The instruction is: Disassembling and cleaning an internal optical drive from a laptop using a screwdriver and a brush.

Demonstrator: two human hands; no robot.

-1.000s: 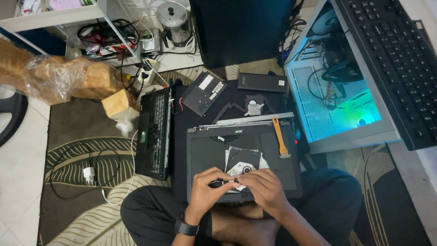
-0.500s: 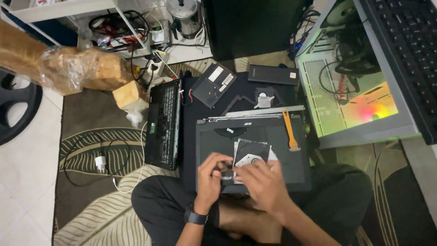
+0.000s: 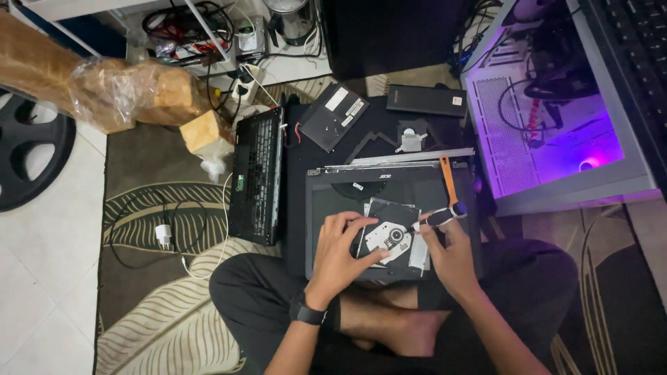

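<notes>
A dark grey laptop shell [image 3: 333,208] rests across my crossed legs. On it lies an opened optical drive [image 3: 390,236] with a silver hub. My left hand [image 3: 340,246], with a black watch on its wrist, presses flat on the drive's left edge. At the drive's right edge, my right hand [image 3: 450,253] pinches a small dark tool [image 3: 436,218] between thumb and fingers. An orange pry tool [image 3: 448,179] lies on the shell just above that hand.
A detached laptop keyboard section [image 3: 257,175] lies to the left, with a black panel [image 3: 337,114], a battery [image 3: 425,99] and a small fan part [image 3: 411,141] beyond. An open PC case [image 3: 556,139] glows purple at right. A white charger [image 3: 163,236] lies on the rug.
My hands have spread apart from the middle of the drive to its left and right edges. The PC case light went from cyan-green to purple. The view has shifted slightly.
</notes>
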